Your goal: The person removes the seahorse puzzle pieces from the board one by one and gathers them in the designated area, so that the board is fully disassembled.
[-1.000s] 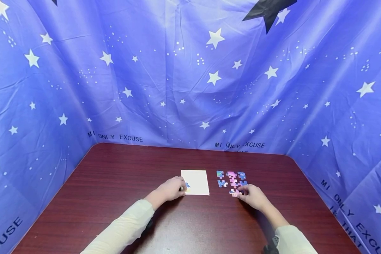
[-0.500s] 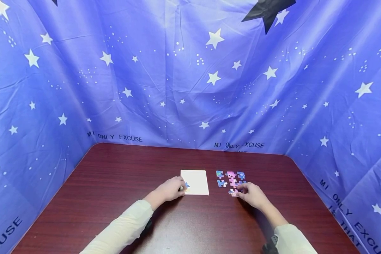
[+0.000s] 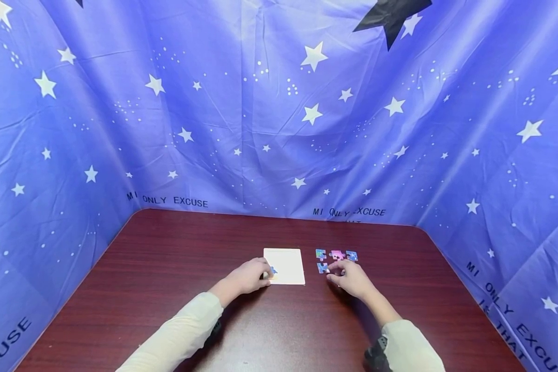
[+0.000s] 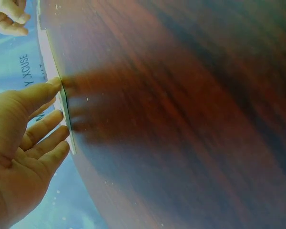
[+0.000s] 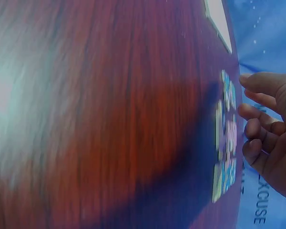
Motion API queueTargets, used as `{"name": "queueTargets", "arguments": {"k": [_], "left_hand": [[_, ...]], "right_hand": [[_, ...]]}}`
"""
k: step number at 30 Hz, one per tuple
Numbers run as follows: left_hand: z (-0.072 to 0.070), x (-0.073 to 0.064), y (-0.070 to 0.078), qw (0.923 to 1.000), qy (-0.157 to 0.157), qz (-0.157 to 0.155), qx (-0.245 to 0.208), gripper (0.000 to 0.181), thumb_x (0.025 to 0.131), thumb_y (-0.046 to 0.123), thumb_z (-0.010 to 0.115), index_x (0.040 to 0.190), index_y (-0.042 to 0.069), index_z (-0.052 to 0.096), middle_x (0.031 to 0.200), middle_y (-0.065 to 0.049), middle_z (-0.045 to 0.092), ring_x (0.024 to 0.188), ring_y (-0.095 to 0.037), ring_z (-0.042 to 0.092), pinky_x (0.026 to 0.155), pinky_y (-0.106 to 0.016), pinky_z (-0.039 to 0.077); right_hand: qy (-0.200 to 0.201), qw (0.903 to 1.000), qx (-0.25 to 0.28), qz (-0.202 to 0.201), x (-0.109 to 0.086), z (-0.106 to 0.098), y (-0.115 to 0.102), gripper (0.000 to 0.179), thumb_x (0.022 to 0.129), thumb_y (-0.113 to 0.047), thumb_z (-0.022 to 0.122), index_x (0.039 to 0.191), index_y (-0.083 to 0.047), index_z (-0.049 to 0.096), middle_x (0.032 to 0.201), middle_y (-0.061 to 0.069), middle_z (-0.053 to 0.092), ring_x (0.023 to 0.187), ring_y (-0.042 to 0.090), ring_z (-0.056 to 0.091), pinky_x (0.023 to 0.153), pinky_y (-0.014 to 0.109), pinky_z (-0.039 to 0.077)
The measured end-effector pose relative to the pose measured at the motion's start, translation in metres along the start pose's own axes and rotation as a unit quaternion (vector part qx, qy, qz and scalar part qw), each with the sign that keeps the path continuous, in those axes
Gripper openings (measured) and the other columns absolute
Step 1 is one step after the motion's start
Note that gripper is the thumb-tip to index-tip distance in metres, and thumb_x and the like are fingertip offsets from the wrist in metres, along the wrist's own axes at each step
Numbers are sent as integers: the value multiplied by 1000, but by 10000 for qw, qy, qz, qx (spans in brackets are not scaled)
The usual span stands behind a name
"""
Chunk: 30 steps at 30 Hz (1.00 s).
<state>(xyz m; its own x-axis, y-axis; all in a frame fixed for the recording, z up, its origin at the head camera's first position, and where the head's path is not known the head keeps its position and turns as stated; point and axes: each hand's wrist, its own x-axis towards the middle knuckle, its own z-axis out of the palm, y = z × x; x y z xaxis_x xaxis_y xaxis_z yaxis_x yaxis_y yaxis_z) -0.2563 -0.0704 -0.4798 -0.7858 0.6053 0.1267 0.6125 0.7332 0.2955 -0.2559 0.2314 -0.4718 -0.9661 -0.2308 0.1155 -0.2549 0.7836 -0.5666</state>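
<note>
A square white puzzle board (image 3: 288, 266) lies flat on the dark red wooden table, with a blue puzzle piece (image 3: 273, 270) at its lower left corner. My left hand (image 3: 248, 276) rests at the board's left edge; in the left wrist view the thumb and fingertips touch the edge of the board (image 4: 51, 62). My right hand (image 3: 353, 279) hovers over the group of puzzle pieces, thumb and index finger close to a blue piece (image 3: 322, 268). In the right wrist view the right hand (image 5: 271, 124) shows loosely bent fingers with nothing between them, beside the pieces (image 5: 225, 176).
Along the back of the group lie a green-blue piece (image 3: 321, 254), a pink piece (image 3: 337, 255) and a blue piece with a star (image 3: 352, 256). The right hand hides other pieces. A blue star-printed curtain (image 3: 279, 129) surrounds the table (image 3: 190, 243).
My right hand has moved left and slightly away from me, from the pink piece at the front to the blue piece at the left. My left hand has stayed at the board.
</note>
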Motion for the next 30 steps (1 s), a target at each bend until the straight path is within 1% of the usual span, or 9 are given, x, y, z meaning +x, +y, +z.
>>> {"name": "queueTargets", "arguments": {"k": [5, 8, 12, 19, 22, 24, 26, 28, 30], "left_hand": [[2, -1, 0, 9999, 65, -16, -144, 10, 84, 20, 68, 90, 12, 69, 98, 0, 63, 100, -17, 58, 88, -31, 48], [3, -2, -1, 9997, 100, -22, -209, 10, 84, 21, 68, 91, 12, 70, 98, 1, 63, 100, -17, 58, 89, -31, 48], [3, -4, -3, 9995, 93, -145, -274, 12, 85, 22, 68, 92, 13, 70, 98, 2, 62, 99, -16, 58, 89, -30, 48], [1, -6, -8, 9984, 189, -295, -439, 17, 83, 26, 69, 93, 11, 70, 99, 1, 62, 96, -16, 59, 89, -32, 48], [0, -6, -11, 9979, 185, -397, -483, 22, 82, 29, 70, 94, 11, 69, 101, -1, 61, 97, -17, 58, 88, -33, 48], [-1, -6, -12, 9971, 152, -516, -539, 25, 81, 30, 71, 96, 10, 69, 103, -2, 60, 99, -17, 57, 90, -33, 48], [-2, -6, -14, 9967, 145, -558, -570, 28, 80, 30, 72, 97, 9, 68, 105, -3, 60, 99, -19, 57, 90, -34, 48], [-4, -5, -14, 9967, 159, -540, -581, 29, 79, 29, 73, 97, 7, 68, 106, -5, 60, 100, -20, 57, 90, -35, 47], [-4, -4, -15, 9970, 196, -459, -583, 30, 78, 28, 74, 98, 6, 68, 105, -6, 61, 99, -21, 58, 90, -35, 48]], "right_hand": [[31, 10000, 42, -53, 5, 10, -13, 20, 78, -16, 72, 95, -6, 70, 75, -1, 60, 67, 8, 49, 61, 22, 41], [-27, 9998, 165, -94, 7, 17, -19, 19, 78, -15, 72, 94, -7, 71, 75, -2, 58, 67, 8, 49, 61, 22, 41], [-105, 9995, 192, -229, 10, 26, -24, 15, 78, -15, 72, 92, -8, 71, 73, -4, 56, 67, 6, 48, 61, 20, 41], [-249, 9984, 357, -362, 16, 39, -35, 15, 81, -16, 70, 93, -8, 70, 70, -4, 55, 58, 5, 47, 58, 19, 41], [-243, 9982, 374, -406, 17, 44, -41, 14, 81, -16, 70, 92, -8, 70, 71, -4, 55, 59, 5, 48, 60, 19, 41], [-289, 9979, 420, -407, 18, 47, -46, 14, 81, -16, 70, 92, -8, 70, 73, -3, 55, 60, 5, 49, 61, 19, 42], [-335, 9976, 415, -442, 20, 50, -50, 14, 81, -17, 70, 92, -8, 70, 75, -2, 55, 61, 4, 49, 62, 19, 42], [-398, 9972, 415, -475, 21, 54, -54, 15, 82, -18, 69, 93, -8, 70, 77, -1, 55, 61, 5, 49, 61, 19, 42], [-447, 9967, 447, -512, 23, 57, -58, 15, 82, -18, 68, 93, -8, 70, 78, 0, 56, 61, 5, 49, 60, 19, 43]]}}
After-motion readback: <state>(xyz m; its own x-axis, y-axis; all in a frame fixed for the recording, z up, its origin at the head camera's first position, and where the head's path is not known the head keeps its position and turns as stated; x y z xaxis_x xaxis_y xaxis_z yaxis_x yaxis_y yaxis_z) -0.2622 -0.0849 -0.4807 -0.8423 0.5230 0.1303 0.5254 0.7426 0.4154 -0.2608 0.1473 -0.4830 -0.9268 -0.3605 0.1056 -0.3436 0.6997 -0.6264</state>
